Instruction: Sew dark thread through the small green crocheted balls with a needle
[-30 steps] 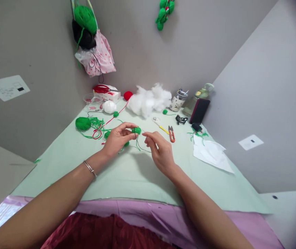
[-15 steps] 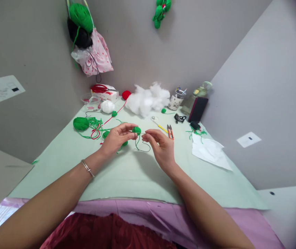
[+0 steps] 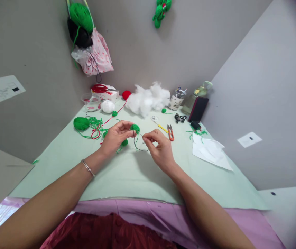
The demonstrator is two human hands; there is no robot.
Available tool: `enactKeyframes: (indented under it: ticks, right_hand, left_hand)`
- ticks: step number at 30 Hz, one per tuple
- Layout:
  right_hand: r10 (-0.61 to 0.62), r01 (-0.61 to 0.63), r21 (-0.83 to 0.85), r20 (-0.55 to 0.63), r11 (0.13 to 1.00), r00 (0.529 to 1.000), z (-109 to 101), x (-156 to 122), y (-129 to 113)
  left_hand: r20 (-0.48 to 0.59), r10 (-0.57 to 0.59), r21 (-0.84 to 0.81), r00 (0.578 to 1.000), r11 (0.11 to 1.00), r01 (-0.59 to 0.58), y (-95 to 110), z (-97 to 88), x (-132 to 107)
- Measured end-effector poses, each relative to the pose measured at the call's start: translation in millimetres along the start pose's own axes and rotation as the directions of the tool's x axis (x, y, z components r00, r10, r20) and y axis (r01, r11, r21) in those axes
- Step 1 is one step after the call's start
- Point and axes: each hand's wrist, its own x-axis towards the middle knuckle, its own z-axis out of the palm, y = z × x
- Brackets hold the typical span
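My left hand (image 3: pixel 116 136) pinches a small green crocheted piece (image 3: pixel 135 129) between thumb and fingertips, above the middle of the table. At its right side, my right hand (image 3: pixel 158 145) is closed, thumb against fingers, on a thin needle (image 3: pixel 141 134) that points toward the piece. A dark thread (image 3: pixel 140 150) hangs in a loop below, and a green yarn tail dangles beside it. More green crocheted pieces (image 3: pixel 124 142) lie behind my left hand, partly hidden. Orange-handled thread snips (image 3: pixel 171 133) and a yellow-handled crochet hook (image 3: pixel 162 128) rest beyond my right hand.
White stuffing (image 3: pixel 148 100) is heaped at the back, beside a red yarn ball (image 3: pixel 126 94). Green yarn (image 3: pixel 81 123) and tangled strands lie left. A pen cup (image 3: pixel 176 100), phone (image 3: pixel 198 109), black claw clip (image 3: pixel 180 118) and white cloth (image 3: pixel 210 152) are on the right.
The green piece has tilted and shifted slightly left in my left hand. My right fingers have turned a little downward, and the thread loop has moved partly behind them.
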Motion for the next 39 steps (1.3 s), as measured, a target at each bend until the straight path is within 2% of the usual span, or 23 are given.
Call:
enactKeyframes:
  ticks: [6,9,11,13,16,18,23,26,32,37,39]
  right_hand:
    - [0.05,-0.051,0.065,0.012,0.997,0.999,-1,0,0]
    - [0.134,-0.137,0.163,0.027,0.977,0.991,-1,2,-2]
    - [0.249,-0.261,0.274,0.079,0.926,0.965,-1,4,-4]
    - [0.36,-0.4,0.395,0.174,0.827,0.917,0,5,-5]
    - [0.426,-0.509,0.508,0.279,0.695,0.861,0,7,-6]
    - [0.424,-0.506,0.529,0.277,0.682,0.862,1,7,-5]
    - [0.368,-0.407,0.477,0.178,0.779,0.913,7,6,2]
    - [0.347,-0.375,0.478,0.15,0.795,0.926,11,5,4]
    - [0.391,-0.421,0.501,0.171,0.756,0.904,12,4,2]
    - [0.478,-0.534,0.579,0.264,0.616,0.838,12,6,5]
    - [0.471,-0.527,0.604,0.266,0.598,0.841,11,6,6]
  left_hand:
    - [-0.007,0.014,0.007,1.0,1.0,-0.014,1,0.6,1]
    - [-0.009,0.01,0.015,1.0,1.0,-0.01,3,2.1,0]
    - [-0.014,0.025,0.016,1.0,1.0,-0.025,4,3.1,0]
    - [-0.031,0.055,0.032,0.998,0.998,-0.054,4,4.1,-1]
    - [-0.057,0.087,0.058,0.995,0.995,-0.083,4,5.3,-2]
    - [-0.046,0.065,0.031,0.997,0.998,-0.063,3,5.9,-2]
    - [0.007,-0.068,-0.123,0.998,0.99,0.069,3,7.7,-3]
    - [0.016,-0.092,-0.149,0.996,0.985,0.093,1,8.5,-3]
    - [0.015,0.015,0.038,1.0,0.999,-0.015,-3,8.6,-4]
    - [-0.009,0.086,0.217,0.996,0.973,-0.082,-6,10.2,-6]
    - [0.016,0.128,0.287,0.992,0.949,-0.127,-7,10.0,-7]
